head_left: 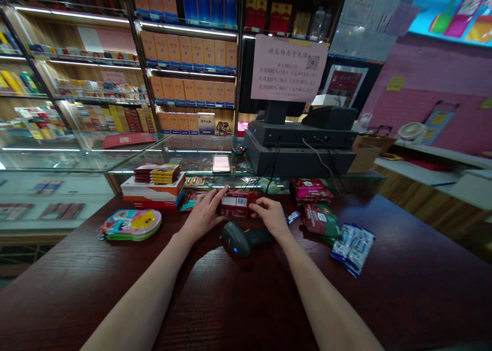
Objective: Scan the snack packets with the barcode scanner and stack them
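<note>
A dark red snack packet (230, 210), with a white label and barcode facing up, lies between my two hands above the dark wooden counter. My left hand (203, 212) holds its left end, the index finger stretched along the upper edge and the thumb near the lower one. At the packet's right end, my right hand (271, 215) pinches the wrapper between thumb and fingers. Just below the packet a black handheld barcode scanner (237, 239) rests on the counter, a small blue light showing; its handle runs under my right wrist.
Left stand colourful round-ended packs (130, 224) and stacked boxes (151, 191) topped with small packets. On the right lie red packets (311, 190), a green-brown packet (322, 220) and blue-white sachets (353, 246). A monitor (274, 110) and glass case (184, 159) stand behind.
</note>
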The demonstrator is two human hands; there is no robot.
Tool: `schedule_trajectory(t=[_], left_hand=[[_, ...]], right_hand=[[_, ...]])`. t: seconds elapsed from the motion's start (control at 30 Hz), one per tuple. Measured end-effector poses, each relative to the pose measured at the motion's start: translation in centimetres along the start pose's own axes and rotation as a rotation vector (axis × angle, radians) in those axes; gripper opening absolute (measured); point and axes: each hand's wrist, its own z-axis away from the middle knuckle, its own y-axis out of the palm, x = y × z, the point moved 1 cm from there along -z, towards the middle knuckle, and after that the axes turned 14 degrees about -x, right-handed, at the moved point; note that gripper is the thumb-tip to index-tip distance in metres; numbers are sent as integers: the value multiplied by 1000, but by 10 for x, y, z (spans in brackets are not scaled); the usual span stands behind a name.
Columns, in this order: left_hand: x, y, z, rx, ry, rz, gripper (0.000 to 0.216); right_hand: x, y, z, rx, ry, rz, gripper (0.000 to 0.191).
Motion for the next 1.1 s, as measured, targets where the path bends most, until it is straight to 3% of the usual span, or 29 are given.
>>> schedule_trajectory(t=[0.27, 0.5, 0.6, 0.73, 0.93, 1.1], left_hand=[[0, -6, -1, -6, -16, 157, 85], [8, 6, 1, -161, -303, 333, 77], [8, 6, 0, -211, -363, 374, 49], [7, 4, -2, -285, -308, 359, 12], [5, 1, 0, -373, -313, 280, 13], [3, -2, 2, -312, -303, 193, 19]], right_hand=[[1, -3, -2, -59, -32, -12, 28], [4, -3, 1, -98, -152, 46, 26], [5, -3, 2, -92, -258, 50, 23], [7, -3, 4, -118, -352, 2, 19], [7, -4, 6, -158, -373, 38, 21], [7, -4, 8, -95, -296, 15, 23]])
